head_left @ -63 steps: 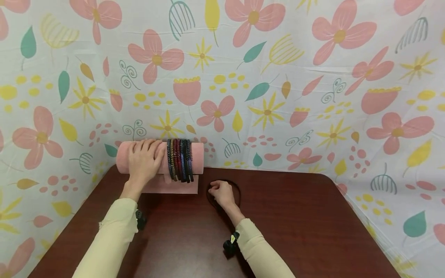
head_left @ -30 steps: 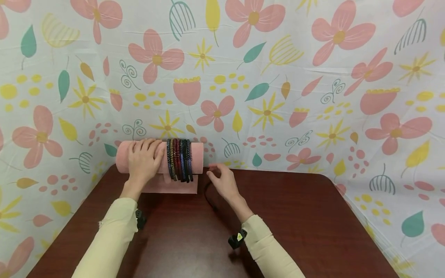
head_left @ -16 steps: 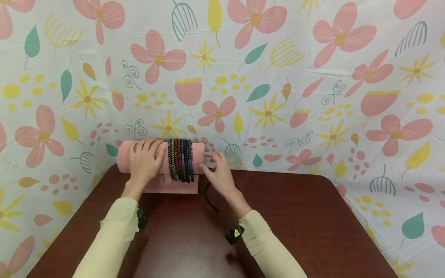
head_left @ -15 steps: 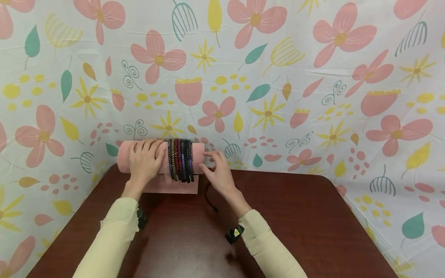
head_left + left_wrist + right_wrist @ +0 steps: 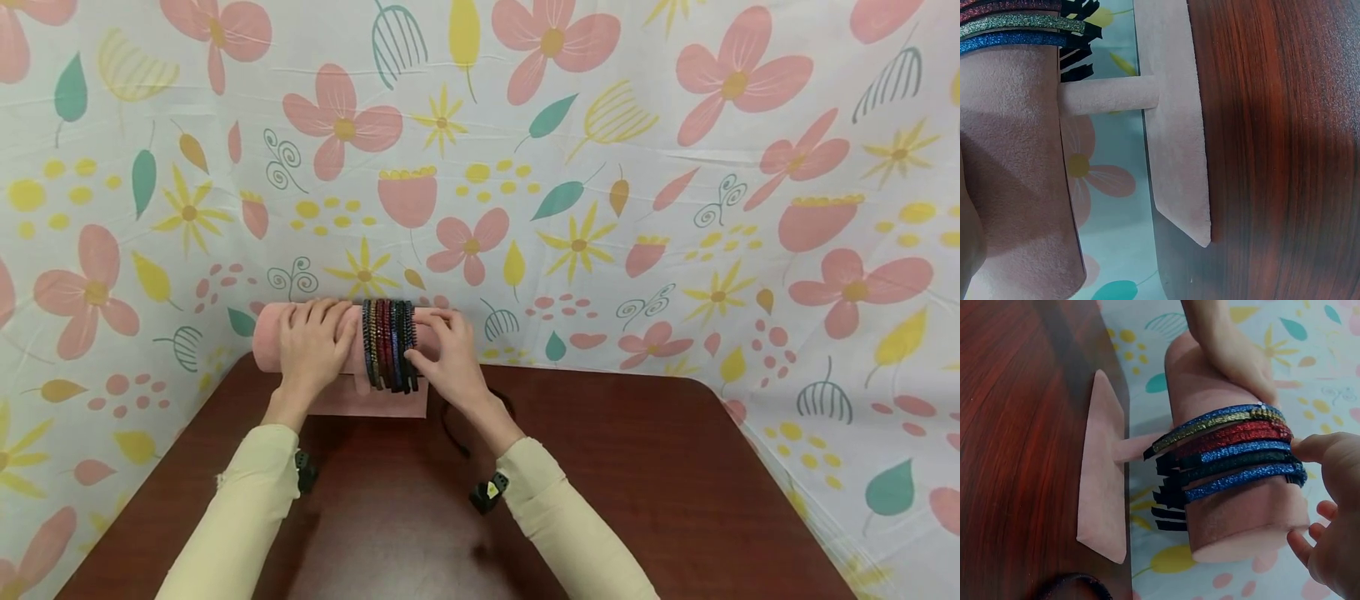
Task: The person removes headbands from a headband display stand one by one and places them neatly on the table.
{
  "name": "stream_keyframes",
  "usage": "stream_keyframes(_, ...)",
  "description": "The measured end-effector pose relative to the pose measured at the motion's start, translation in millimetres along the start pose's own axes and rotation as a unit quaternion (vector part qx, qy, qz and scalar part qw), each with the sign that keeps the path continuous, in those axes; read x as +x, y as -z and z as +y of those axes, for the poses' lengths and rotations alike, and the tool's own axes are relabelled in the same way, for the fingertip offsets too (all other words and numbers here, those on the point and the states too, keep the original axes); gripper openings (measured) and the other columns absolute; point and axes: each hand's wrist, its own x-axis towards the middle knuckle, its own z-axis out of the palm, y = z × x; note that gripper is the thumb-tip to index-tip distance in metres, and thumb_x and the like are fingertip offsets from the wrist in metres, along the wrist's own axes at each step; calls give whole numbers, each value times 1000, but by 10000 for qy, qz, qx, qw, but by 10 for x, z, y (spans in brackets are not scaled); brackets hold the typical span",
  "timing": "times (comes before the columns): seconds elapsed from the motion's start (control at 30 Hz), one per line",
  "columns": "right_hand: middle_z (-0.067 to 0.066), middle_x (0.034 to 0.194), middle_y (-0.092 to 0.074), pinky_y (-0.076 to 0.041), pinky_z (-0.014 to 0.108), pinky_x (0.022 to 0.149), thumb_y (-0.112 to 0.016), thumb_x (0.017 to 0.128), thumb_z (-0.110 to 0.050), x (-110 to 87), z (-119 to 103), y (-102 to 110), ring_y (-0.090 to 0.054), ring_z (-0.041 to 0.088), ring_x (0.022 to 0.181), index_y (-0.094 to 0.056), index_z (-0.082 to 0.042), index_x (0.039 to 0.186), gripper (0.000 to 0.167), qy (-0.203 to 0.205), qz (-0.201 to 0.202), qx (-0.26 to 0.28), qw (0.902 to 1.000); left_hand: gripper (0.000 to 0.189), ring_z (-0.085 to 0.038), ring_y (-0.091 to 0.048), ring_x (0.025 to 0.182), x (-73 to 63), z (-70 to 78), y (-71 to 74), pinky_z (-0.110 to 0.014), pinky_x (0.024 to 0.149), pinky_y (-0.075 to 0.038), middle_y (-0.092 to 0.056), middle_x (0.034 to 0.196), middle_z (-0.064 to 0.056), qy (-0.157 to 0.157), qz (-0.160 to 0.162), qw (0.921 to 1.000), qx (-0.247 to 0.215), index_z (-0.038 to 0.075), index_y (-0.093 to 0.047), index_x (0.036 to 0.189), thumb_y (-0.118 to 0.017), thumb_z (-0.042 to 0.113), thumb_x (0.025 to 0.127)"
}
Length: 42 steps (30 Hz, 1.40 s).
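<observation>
The left hand (image 5: pixel 310 342) grips the pink roll (image 5: pixel 1254 515), with several sparkly headbands (image 5: pixel 388 346) already over it. The right hand (image 5: pixel 453 358), thumb and fingers spread, touches the rightmost of these; one dark headband (image 5: pixel 1079 578) (partly hidden) lies off it, on the table (image 5: pixel 600 458).

cloth (image 5: pixel 675 200): white, stretched behind the table (image 5: pixel 637 492) and angling forward along its left and right edges, filling the upper part of the head view.
print: large pink flowers (image 5: pixel 552 42), yellow star-shaped blooms (image 5: pixel 578 245) and teal leaves (image 5: pixel 558 200) scattered throughout.
creases: shallow lines running across the fabric.
tabletop: dark reddish-brown, its streaked grain visible up close in the left wrist view, far corners rounded.
sheen (image 5: pixel 367 542): soft, pale light reflected on the near part.
</observation>
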Motion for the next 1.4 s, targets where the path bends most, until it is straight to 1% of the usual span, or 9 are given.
stream_keyframes(0.2,13,140,-46,-42,53,100,-77,87,-20,38,-33,-70,-38,37,127,-61,-17,132,47,-271,-95,-205,9994,42,-35,-56,117,4,16,0,-57,109,-30,-66,121,-11,-2,-23,10000,14,13,-70,120,-51,44,98)
stream_keyframes(0.37,11,142,-45,-43,53,99,-76,88,-21,36,-34,-84,-36,38,127,-63,-22,133,47,-437,-195,-333,9983,43,-34,-56,117,-6,20,-33,-57,109,-31,-66,121,-11,-13,-11,10000,22,13,-69,120,-50,45,98)
stream_keyframes(0.53,10,141,-47,-42,52,100,-76,88,-19,47,-17,-100,-37,38,127,-65,-23,130,44,-383,-210,-525,9977,42,-36,-56,116,-5,26,-15,-58,108,-31,-66,120,-12,-34,-10,10000,15,13,-69,119,-51,43,98)
stream_keyframes(0.77,10,140,-46,-40,49,96,-72,89,-14,48,20,-130,-39,35,122,-65,-22,130,43,-205,-211,-675,9973,39,-36,-57,114,-19,4,-2,-57,107,-32,-67,118,-12,-29,159,9999,15,12,-71,117,-53,41,98)
stream_keyframes(0.93,12,140,-46,-42,48,94,-72,89,-13,17,42,-119,-40,35,120,-64,-22,133,46,-345,-156,-628,9973,40,-36,-56,115,-32,3,-17,-57,107,-32,-66,119,-13,12,76,10000,-13,12,-70,117,-51,42,98)
stream_keyframes(1.03,14,137,-47,-45,47,90,-73,88,-11,-2,56,-99,-44,35,117,-64,-22,133,47,-418,-23,-579,9974,40,-36,-56,115,-32,5,-25,-58,108,-31,-66,119,-13,28,57,10000,-1,12,-70,117,-51,42,98)
stream_keyframes(1.13,16,131,-47,-46,42,82,-74,87,-11,-15,77,-73,-47,35,112,-65,-21,131,46,-494,69,-495,9975,40,-36,-56,114,-29,4,-29,-58,108,-31,-66,119,-13,4,80,10000,9,12,-70,117,-51,42,98)
stream_keyframes(1.3,17,123,-47,-44,30,66,-73,89,-12,-27,102,-12,-57,30,94,-64,-17,133,45,-673,-38,-95,9977,39,-37,-57,114,-17,-6,-29,-58,107,-32,-67,118,-13,-35,139,9999,25,12,-70,117,-52,41,98)
stream_keyframes(1.4,15,120,-50,-46,25,61,-72,90,-10,-33,111,32,-62,25,87,-62,-16,135,46,-811,-131,84,9966,39,-37,-57,114,-10,-14,-26,-58,107,-32,-67,118,-13,-44,135,9999,26,12,-70,117,-52,41,98)
